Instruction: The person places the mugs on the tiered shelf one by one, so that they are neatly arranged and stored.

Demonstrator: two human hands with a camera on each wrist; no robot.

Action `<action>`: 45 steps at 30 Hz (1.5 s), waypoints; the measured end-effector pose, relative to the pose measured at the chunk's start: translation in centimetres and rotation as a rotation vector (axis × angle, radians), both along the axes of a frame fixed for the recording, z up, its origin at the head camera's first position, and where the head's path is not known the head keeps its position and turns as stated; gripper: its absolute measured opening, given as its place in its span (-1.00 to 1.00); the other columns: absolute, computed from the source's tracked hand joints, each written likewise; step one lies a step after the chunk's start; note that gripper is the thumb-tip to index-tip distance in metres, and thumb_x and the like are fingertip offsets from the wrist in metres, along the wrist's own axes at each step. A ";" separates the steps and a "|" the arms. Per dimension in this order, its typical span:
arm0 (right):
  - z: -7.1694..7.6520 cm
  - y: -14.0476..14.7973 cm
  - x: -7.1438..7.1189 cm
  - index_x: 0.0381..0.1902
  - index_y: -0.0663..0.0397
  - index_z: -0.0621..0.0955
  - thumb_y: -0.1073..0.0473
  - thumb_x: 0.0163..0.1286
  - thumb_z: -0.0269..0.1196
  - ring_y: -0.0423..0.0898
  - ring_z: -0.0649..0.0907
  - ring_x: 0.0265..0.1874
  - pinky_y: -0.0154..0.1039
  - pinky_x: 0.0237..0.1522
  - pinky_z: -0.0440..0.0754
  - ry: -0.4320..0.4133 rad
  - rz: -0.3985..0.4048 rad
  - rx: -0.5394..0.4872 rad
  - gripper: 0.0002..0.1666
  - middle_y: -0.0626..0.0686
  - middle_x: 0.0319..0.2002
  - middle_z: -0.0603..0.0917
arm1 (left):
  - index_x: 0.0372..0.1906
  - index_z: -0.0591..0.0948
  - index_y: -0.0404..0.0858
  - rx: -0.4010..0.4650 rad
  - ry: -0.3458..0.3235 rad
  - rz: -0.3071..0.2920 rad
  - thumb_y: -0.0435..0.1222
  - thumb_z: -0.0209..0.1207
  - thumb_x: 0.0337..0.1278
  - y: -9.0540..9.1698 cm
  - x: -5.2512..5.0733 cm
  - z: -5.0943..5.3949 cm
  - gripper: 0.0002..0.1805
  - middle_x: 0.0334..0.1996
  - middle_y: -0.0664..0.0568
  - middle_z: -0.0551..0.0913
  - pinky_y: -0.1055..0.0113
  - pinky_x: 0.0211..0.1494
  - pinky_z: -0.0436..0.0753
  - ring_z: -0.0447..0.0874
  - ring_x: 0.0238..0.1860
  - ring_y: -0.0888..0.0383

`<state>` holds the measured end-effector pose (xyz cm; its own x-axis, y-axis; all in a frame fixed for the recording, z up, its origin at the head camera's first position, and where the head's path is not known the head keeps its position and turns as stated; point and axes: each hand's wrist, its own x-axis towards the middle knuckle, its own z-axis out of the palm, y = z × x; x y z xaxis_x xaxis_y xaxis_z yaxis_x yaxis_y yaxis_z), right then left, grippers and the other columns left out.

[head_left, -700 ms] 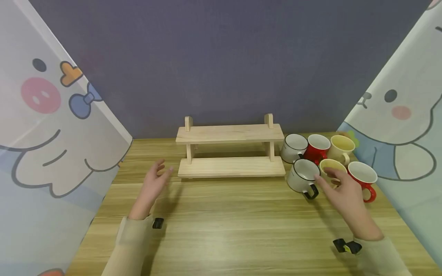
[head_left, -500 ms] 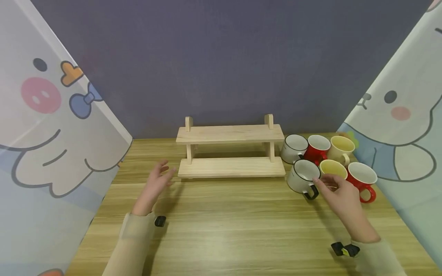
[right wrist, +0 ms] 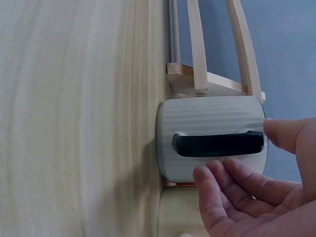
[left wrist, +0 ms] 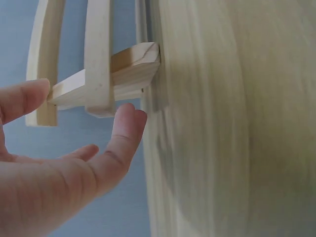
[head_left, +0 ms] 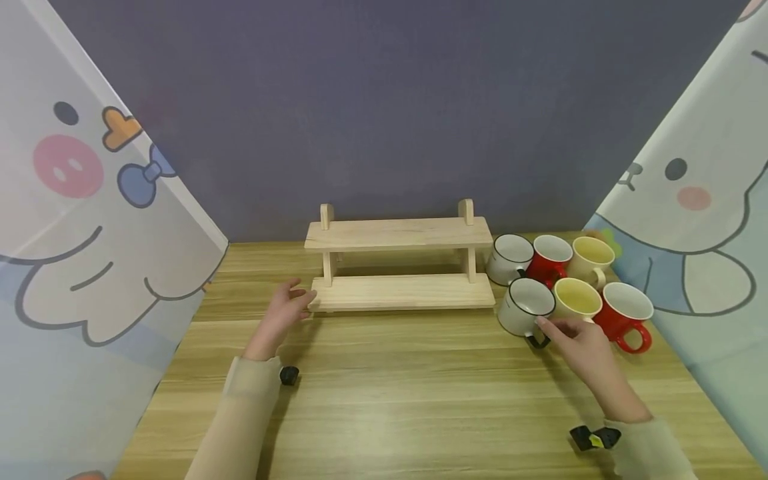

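A white mug (head_left: 517,317) with a black rim and black handle (right wrist: 217,145) stands upright right of the two-tier wooden rack (head_left: 402,292). My right hand (head_left: 585,350) is at this handle. In the right wrist view its thumb lies by the handle's top near the rim, and the bent fingertips are beside the handle, not wrapped round it. At the rack's left end is my left hand (head_left: 279,323), its fingers loosely spread and holding nothing. Its thumb is close to the rack's edge in the left wrist view; whether it touches I cannot tell.
A yellow mug (head_left: 576,299) and a red mug (head_left: 613,319) stand right of the white one. Behind are another white mug (head_left: 503,263), a red mug (head_left: 545,265) and a yellow mug (head_left: 585,265). A dark wall (head_left: 384,120) rises behind the wooden table (head_left: 384,393).
My right hand has moved left and slightly down from above the yellow mug to the white mug's handle. My left hand has moved right towards the rack. The mugs have stayed in place.
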<state>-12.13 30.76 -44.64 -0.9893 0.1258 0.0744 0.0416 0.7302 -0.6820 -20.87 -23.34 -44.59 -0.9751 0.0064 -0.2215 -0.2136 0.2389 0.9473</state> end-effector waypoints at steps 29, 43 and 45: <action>-2.2 -0.5 -0.3 -0.08 0.58 0.67 0.26 0.64 0.08 -0.23 0.72 -0.23 -0.44 -0.16 0.62 0.031 0.201 -0.433 -0.61 0.22 -0.22 0.77 | 0.49 0.12 -0.63 0.145 -0.085 0.065 -0.34 0.11 0.52 1.2 -2.3 -2.3 -0.31 0.31 -0.35 0.35 0.12 0.23 0.47 0.42 0.18 -0.04; -3.1 -0.8 0.0 -0.06 0.67 0.62 0.22 0.65 0.09 -0.19 0.73 -0.26 -0.41 -0.14 0.65 0.089 0.160 -0.524 -0.56 0.14 -0.26 0.78 | 0.51 0.10 -0.60 0.181 -0.103 0.068 -0.33 0.14 0.51 1.0 -2.8 -2.5 -0.28 0.31 -0.36 0.33 0.31 0.04 0.56 0.45 0.12 -0.01; -3.0 -0.9 0.2 -0.05 0.68 0.61 0.23 0.64 0.10 -0.18 0.73 -0.26 -0.41 -0.15 0.65 0.096 0.151 -0.532 -0.56 0.12 -0.26 0.78 | 0.51 0.09 -0.60 0.183 -0.104 0.065 -0.32 0.14 0.51 1.0 -2.9 -2.5 -0.28 0.32 -0.37 0.32 0.25 0.12 0.54 0.44 0.16 -0.03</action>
<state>-11.96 29.84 -47.67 -0.9911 0.0279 0.1299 -0.1172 0.2775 -0.9535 -23.76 -22.32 -47.12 -0.9468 -0.0065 -0.3218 -0.3217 0.0480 0.9456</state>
